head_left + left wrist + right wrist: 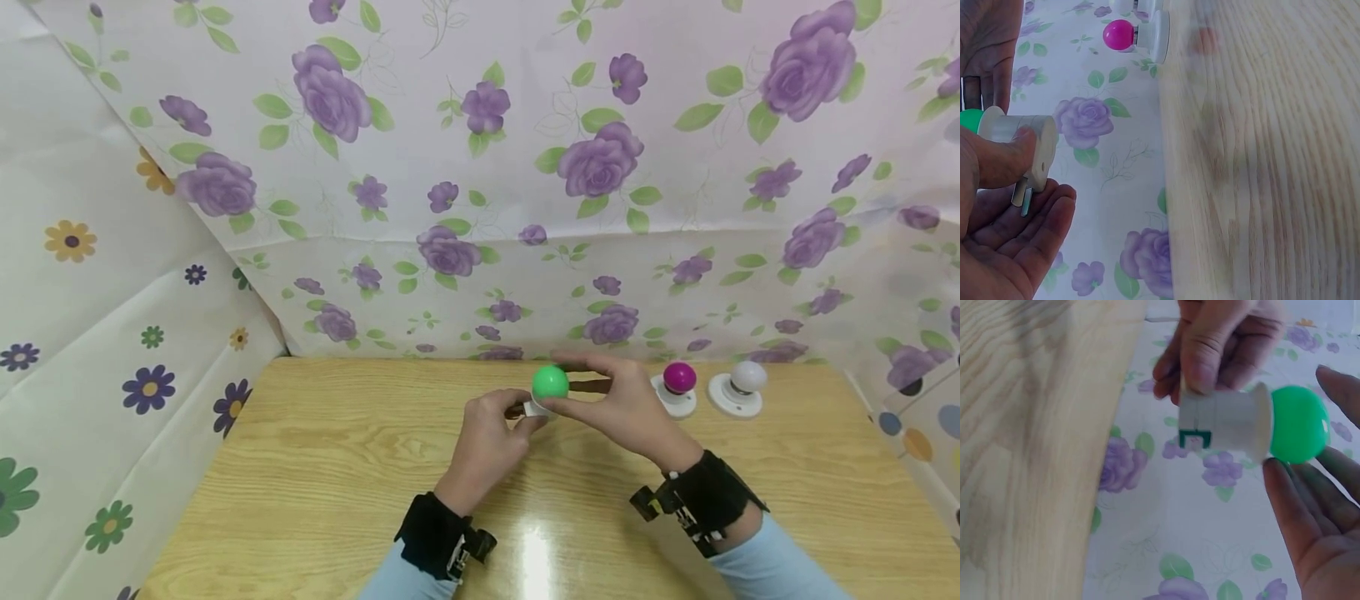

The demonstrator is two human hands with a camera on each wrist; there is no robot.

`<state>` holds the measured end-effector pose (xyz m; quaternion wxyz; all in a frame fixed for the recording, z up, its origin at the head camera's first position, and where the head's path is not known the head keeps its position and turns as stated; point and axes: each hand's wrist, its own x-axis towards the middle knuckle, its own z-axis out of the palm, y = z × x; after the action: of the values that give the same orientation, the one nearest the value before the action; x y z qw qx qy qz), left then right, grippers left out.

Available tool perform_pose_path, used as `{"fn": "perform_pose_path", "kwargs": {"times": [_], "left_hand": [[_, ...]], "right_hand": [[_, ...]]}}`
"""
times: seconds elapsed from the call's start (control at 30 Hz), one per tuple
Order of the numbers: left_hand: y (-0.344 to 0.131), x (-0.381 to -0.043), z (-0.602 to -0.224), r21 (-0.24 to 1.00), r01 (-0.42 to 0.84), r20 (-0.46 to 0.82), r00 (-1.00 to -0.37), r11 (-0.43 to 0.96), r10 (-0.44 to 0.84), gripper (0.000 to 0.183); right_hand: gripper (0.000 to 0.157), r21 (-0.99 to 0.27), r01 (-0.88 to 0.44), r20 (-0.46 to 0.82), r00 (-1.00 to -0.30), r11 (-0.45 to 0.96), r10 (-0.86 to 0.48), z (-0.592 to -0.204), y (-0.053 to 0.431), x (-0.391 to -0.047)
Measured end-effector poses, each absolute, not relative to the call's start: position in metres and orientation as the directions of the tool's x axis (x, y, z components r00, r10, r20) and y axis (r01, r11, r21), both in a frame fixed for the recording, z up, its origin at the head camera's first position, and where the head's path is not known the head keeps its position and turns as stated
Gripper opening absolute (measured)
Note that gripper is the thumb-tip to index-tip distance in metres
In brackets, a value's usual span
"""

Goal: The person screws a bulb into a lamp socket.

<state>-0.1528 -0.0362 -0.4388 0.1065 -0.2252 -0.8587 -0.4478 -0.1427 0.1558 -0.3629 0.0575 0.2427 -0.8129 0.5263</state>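
My left hand (491,437) grips a white plug-in lamp socket (1019,130), its thumb laid along the casing. Two flat metal prongs (1020,197) stick out beside the fingers. A green and white switch (1195,440) shows on the socket's side. In the socket's flared end sits a round green bulb (551,382). My right hand (618,408) is spread around the bulb with fingers fairly straight. One fingertip is right at the bulb's base, and another stands a little apart from the green surface in the right wrist view.
On the wooden table (337,483), to the right, stand a magenta bulb (679,377) and a white bulb (748,377) in round white lamp bases. A flower-patterned sheet (450,167) rises along the table's back edge, and another covering (90,333) hangs on the left.
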Motion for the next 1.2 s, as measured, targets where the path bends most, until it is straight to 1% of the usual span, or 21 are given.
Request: {"fn": "perform_pose_path", "kwargs": {"times": [0.1,0.23,0.43,0.63,0.93,1.03,1.2], "left_hand": [[-0.038,-0.154,-0.439,0.718,0.482,0.379,-0.876,0.502,0.299,0.021],[-0.039,-0.154,-0.440,0.712,0.492,0.377,-0.870,0.501,0.319,0.021],[-0.038,-0.153,-0.440,0.710,0.495,0.373,-0.868,0.501,0.328,0.023],[-0.037,-0.154,-0.441,0.707,0.490,0.374,-0.871,0.510,0.319,0.023],[-0.037,-0.154,-0.441,0.694,0.500,0.394,-0.866,0.519,0.308,0.020],[-0.036,-0.154,-0.441,0.693,0.497,0.395,-0.868,0.522,0.302,0.020],[-0.033,-0.152,-0.441,0.704,0.493,0.394,-0.870,0.511,0.295,0.018]], "right_hand": [[0.049,-0.818,-0.467,0.333,-0.860,0.336,-0.386,-0.365,0.159,-0.147],[0.051,-0.804,-0.492,0.322,-0.833,0.334,-0.450,-0.380,0.164,-0.156],[0.048,-0.811,-0.488,0.294,-0.817,0.322,-0.496,-0.393,0.168,-0.163],[0.046,-0.825,-0.463,0.284,-0.836,0.324,-0.469,-0.389,0.167,-0.159],[0.043,-0.847,-0.426,0.286,-0.870,0.318,-0.402,-0.367,0.157,-0.145],[0.042,-0.848,-0.425,0.298,-0.877,0.317,-0.377,-0.369,0.157,-0.145],[0.041,-0.836,-0.444,0.347,-0.883,0.321,-0.317,-0.387,0.160,-0.152]]}}
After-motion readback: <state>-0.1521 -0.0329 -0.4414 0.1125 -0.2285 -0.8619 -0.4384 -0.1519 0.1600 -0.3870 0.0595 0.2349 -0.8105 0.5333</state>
